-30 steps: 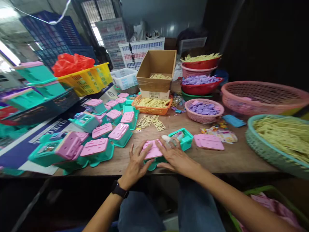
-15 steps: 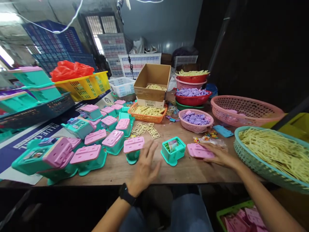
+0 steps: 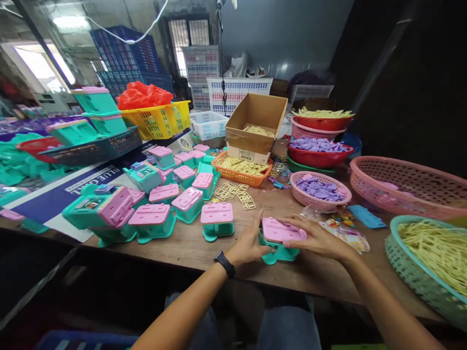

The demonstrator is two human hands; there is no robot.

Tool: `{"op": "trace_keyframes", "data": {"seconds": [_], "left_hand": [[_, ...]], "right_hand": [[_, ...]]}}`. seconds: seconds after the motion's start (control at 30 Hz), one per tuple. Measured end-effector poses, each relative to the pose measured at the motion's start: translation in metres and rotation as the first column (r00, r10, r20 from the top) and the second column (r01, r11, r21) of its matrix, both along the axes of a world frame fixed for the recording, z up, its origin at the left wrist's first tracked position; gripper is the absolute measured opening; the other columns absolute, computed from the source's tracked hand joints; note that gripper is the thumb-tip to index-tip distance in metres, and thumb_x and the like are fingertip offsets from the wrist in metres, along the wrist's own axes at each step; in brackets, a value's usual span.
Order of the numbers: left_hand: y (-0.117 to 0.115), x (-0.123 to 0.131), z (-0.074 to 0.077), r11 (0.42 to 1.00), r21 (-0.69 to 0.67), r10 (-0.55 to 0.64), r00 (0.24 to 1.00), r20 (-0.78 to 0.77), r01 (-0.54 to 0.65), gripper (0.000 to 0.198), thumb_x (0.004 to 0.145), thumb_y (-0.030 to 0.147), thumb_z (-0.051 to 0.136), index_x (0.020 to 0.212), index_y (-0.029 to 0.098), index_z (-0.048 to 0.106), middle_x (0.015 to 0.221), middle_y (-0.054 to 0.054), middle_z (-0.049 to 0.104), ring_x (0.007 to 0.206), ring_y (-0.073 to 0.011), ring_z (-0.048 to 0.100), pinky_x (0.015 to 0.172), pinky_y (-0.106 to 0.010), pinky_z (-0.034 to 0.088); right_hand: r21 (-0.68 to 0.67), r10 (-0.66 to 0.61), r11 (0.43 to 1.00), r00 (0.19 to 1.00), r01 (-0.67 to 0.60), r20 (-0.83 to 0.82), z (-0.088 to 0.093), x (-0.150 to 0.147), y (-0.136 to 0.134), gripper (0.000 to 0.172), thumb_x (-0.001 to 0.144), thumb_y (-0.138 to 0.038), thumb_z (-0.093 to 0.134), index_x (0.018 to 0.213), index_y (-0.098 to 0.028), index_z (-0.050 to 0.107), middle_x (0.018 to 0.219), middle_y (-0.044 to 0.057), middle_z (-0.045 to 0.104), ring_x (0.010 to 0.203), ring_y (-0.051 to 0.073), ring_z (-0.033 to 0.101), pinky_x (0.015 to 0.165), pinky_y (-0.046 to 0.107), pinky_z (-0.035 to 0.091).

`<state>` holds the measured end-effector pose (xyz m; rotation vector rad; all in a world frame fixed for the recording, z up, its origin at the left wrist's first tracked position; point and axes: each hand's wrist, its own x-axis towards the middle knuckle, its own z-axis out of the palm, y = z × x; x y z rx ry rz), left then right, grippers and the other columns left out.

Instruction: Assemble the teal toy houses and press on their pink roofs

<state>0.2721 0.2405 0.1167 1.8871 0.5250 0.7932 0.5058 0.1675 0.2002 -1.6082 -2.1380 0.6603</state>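
Note:
A teal plastic box stands near the table's front edge, a pink plastic lid lying over its top. Along the box's left side my left hand is closed, thumb in front and fingers behind. My right hand grips the lid from the right, thumb at its front edge and fingers across the back. Whether the lid sits fully down I cannot tell. Just left of my hands is another teal box with a pink lid. The inside of the held box is hidden.
Several pink-lidded teal boxes crowd the left. Yellow plastic frames lie mid-table before an orange basket and a cardboard box. At right are a pink basket, a green basket and a clear bag.
My right hand has brought the pink lid leftward onto the open teal box. My left hand has moved right and closed on the box's side. The view has turned left.

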Motion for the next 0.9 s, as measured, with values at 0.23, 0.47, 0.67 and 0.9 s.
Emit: {"op": "trace_keyframes", "data": {"seconds": [0.23, 0.47, 0.67, 0.9], "left_hand": [[-0.001, 0.008, 0.000, 0.917, -0.386, -0.043, 0.987, 0.155, 0.101, 0.106, 0.073, 0.046, 0.087, 0.159, 0.020, 0.031, 0.156, -0.017, 0.047, 0.144, -0.0333, 0.045, 0.122, -0.049, 0.037], [-0.020, 0.023, 0.011, 0.864, -0.500, 0.185, 0.961, 0.204, -0.060, 0.037, 0.096, 0.028, 0.057, 0.131, 0.018, 0.053, 0.130, -0.011, 0.063, 0.121, -0.0214, 0.059, 0.107, -0.035, 0.047], [-0.020, 0.027, 0.011, 0.883, -0.460, 0.208, 0.956, 0.208, -0.092, 0.024, 0.096, 0.022, 0.054, 0.120, 0.017, 0.057, 0.121, -0.010, 0.065, 0.111, -0.0199, 0.060, 0.098, -0.031, 0.047], [-0.027, 0.032, 0.006, 0.889, -0.427, 0.255, 0.954, 0.161, -0.165, 0.029, 0.098, 0.024, 0.051, 0.127, 0.019, 0.053, 0.125, -0.008, 0.065, 0.115, -0.0209, 0.060, 0.100, -0.032, 0.049]], "right_hand": [[-0.023, -0.056, 0.998, 0.982, 0.061, 0.183, 0.001, -0.008, -0.007, 0.097, 0.081, -0.097, 0.042, 0.150, -0.030, 0.054, 0.144, 0.017, 0.054, 0.135, 0.042, 0.048, 0.115, 0.066, 0.029], [0.044, -0.062, 0.998, 0.946, 0.051, 0.317, -0.016, -0.005, -0.015, 0.071, 0.095, -0.079, 0.044, 0.150, -0.035, 0.052, 0.145, 0.014, 0.055, 0.136, 0.039, 0.048, 0.114, 0.069, 0.030], [0.500, -0.205, 0.863, 0.857, -0.070, 0.474, -0.051, -0.016, -0.031, 0.066, 0.107, -0.066, 0.026, 0.163, -0.032, 0.025, 0.142, 0.018, 0.056, 0.125, 0.041, 0.057, 0.105, 0.075, 0.032], [0.653, -0.348, 0.727, 0.705, -0.212, 0.617, -0.057, -0.035, -0.034, 0.061, 0.111, -0.035, 0.019, 0.165, -0.011, 0.003, 0.130, 0.027, 0.062, 0.107, 0.038, 0.064, 0.098, 0.059, 0.037]]}}
